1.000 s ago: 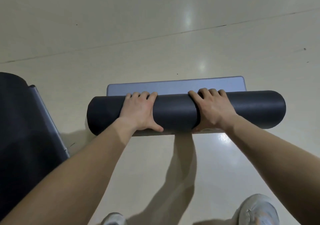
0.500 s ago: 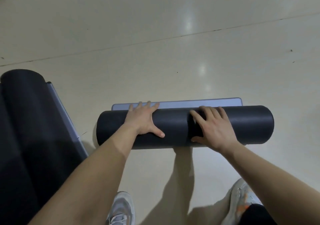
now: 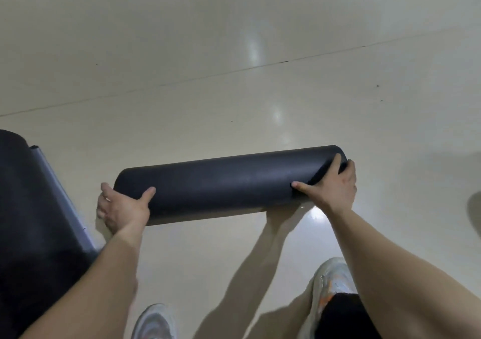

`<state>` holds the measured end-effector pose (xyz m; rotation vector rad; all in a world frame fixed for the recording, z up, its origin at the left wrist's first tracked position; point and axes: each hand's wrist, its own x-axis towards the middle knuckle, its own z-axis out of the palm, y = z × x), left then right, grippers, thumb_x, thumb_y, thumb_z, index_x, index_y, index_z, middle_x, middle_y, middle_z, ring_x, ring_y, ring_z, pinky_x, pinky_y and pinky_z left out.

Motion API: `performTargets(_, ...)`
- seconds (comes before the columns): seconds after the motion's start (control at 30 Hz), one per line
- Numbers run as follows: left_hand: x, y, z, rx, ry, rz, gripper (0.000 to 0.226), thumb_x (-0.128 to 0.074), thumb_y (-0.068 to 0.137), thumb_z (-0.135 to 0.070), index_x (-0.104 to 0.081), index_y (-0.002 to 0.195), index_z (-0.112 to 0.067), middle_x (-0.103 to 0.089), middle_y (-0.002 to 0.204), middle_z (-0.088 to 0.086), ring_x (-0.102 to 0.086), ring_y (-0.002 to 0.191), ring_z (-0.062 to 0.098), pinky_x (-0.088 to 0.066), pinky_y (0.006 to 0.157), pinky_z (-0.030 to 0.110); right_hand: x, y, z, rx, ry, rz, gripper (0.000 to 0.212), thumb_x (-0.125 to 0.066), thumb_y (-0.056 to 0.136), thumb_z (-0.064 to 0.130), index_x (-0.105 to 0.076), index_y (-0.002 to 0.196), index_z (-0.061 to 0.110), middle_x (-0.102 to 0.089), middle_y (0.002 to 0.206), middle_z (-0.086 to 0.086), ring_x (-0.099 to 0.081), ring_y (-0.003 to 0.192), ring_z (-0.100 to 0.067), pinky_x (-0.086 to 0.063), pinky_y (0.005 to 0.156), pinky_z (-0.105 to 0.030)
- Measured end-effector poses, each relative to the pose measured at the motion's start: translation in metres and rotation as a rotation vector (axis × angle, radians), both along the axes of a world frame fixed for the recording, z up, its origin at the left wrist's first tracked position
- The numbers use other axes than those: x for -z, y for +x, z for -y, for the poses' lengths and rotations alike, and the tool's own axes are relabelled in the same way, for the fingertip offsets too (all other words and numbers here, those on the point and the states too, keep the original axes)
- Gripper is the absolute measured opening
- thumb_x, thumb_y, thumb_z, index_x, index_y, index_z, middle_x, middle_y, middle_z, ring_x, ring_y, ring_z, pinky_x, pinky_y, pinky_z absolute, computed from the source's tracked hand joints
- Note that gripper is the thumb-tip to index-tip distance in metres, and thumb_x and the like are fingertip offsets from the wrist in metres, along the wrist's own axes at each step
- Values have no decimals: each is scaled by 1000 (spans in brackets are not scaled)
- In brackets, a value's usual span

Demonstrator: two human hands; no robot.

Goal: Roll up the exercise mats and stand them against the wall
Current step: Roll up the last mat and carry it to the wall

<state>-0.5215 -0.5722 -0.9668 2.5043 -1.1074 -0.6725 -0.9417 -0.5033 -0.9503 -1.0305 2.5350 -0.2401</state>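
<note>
As left grip (image 3: 122,211) and right grip (image 3: 330,190) hold it, mat (image 3: 221,182) spans between.

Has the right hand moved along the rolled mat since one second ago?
Yes. The right hand went right, away from the other mat lying at the left: from the middle of the rolled mat to its right end.

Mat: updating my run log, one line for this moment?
mat fully rolled | left hand grips left end | right hand grips right end
</note>
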Motion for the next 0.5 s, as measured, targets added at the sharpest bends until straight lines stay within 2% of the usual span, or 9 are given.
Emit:
performTargets(0.1, 6, 15, 14, -43, 95, -103, 107, -81, 73, -58, -27, 151, -10, -42, 151, 21, -45, 133, 48, -40, 109, 59, 6, -19, 3, 189, -64, 180, 126, -89, 57, 69, -28, 151, 12, -34, 156, -19, -36, 144, -42, -41, 110, -54)
performTargets(0.2, 4, 20, 15, -39, 71, -100, 98, -82, 69, -61, -41, 141, -8, -56, 139, 18, -54, 124, 43, -46, 104, 53, 15, -30, 2, 220, -95, 283, 115, -92, 59, 63, -37, 145, 11, -41, 149, -17, -49, 134, -43, -47, 105, -52)
performTargets(0.3, 1, 18, 14, -59, 45, -141, 99, -83, 67, -62, -41, 141, -11, -58, 137, 15, -55, 124, 40, -46, 105, 51, 19, -31, 3, 225, -136, 273, 113, -93, 57, 63, -38, 143, 13, -41, 144, -16, -52, 130, -43, -49, 103, -52)
performTargets(0.4, 0, 13, 13, -64, 21, -146, 108, -81, 58, -71, -41, 141, -14, -57, 139, 11, -55, 125, 39, -45, 106, 52, 20, -26, 7, 240, -147, 243, 115, -91, 58, 66, -37, 144, 13, -40, 143, -18, -44, 135, -42, -46, 106, -52)
performTargets(0.5, 1, 6, 8, -64, -24, -97, 110, -78, 57, -74, -41, 143, -17, -53, 143, 9, -53, 128, 39, -44, 107, 53, 16, -18, 18, 347, -119, 198, 118, -87, 53, 75, -41, 141, 11, -42, 141, -17, -41, 137, -40, -44, 106, -53)
